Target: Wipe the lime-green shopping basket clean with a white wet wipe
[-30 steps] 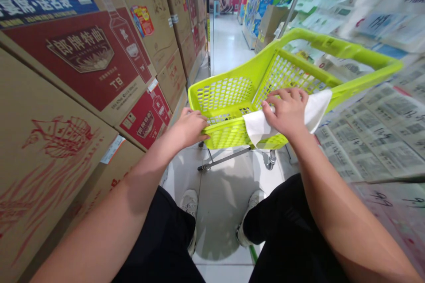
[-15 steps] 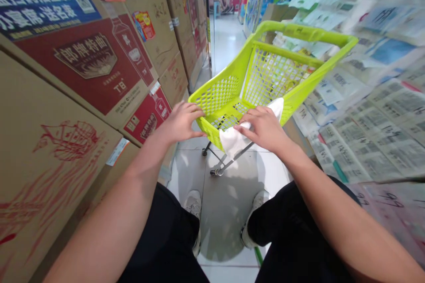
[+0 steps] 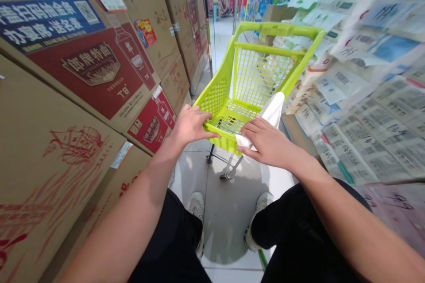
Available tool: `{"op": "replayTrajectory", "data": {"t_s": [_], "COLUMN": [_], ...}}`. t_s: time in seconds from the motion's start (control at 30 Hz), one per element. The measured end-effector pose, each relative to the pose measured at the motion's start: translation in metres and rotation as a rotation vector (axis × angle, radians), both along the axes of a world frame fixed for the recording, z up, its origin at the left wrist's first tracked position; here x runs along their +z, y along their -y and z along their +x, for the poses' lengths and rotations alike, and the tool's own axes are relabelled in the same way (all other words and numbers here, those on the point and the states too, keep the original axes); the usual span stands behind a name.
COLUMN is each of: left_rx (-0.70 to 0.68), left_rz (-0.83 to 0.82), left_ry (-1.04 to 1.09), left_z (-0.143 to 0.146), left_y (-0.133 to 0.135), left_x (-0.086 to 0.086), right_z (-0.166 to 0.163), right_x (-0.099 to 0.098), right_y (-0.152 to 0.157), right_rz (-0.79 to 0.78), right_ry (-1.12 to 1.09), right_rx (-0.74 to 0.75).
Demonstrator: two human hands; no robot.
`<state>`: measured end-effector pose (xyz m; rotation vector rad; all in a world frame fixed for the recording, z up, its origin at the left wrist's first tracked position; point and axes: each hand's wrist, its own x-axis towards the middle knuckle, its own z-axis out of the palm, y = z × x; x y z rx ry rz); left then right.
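A lime-green shopping cart (image 3: pixel 222 139) stands before me on the tiled floor, its basket end towards me and its handle at the far side. My left hand (image 3: pixel 194 126) is closed over the near left corner of the basket rim, thumb on the front face. A white cloth (image 3: pixel 274 108) drapes over the near right corner and up the right rim. My right hand (image 3: pixel 264 139) presses the cloth against the front rim, fingers curled over it; its palm is hidden. The basket floor shows through with nothing lying on it.
Stacked cardboard cartons (image 3: pixel 89 68) wall the left side. On the right, shelves hold packaged paper goods (image 3: pixel 372 110). My shoes (image 3: pixel 195 208) are planted either side of the cart's near end. The aisle runs on to a glass panel (image 3: pixel 224 40).
The cart has swung round, its handle moving left and its near front edge right. Both hands have shifted slightly right, still on the rim and the cloth.
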<state>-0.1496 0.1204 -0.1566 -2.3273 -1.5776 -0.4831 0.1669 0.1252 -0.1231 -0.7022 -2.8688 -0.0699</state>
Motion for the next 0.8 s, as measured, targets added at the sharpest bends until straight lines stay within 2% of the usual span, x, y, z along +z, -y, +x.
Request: {"op": "replayTrajectory", "data": {"t_s": [0.13, 0.3, 0.4, 0.53, 0.67, 0.8], "left_rx": [-0.003, 0.057, 0.102, 0.085, -0.033, -0.342], "left_rz": [-0.004, -0.015, 0.006, 0.018, -0.031, -0.055], "left_ry": [0.009, 0.027, 0.027, 0.052, 0.224, 0.649], "left_z": [0.006, 0.026, 0.040, 0.058, 0.067, 0.056], "left_y": [0.000, 0.009, 0.015, 0.019, 0.023, 0.029], "left_x": [-0.002, -0.004, -0.007, -0.011, -0.006, 0.005], "right_z": [0.007, -0.006, -0.014, -0.017, -0.019, -0.026], "right_x": [0.004, 0.004, -0.002, -0.008, -0.005, 0.003], "right_y": [-0.007, 0.002, 0.008, 0.007, 0.003, 0.002], "right_rz": [-0.007, 0.060, 0.096, 0.086, 0.037, -0.007], "right_ry": [0.067, 0.224, 0.229, 0.207, 0.241, 0.261], "right_rx": [0.000, -0.129, -0.190, -0.175, -0.201, -0.230]}}
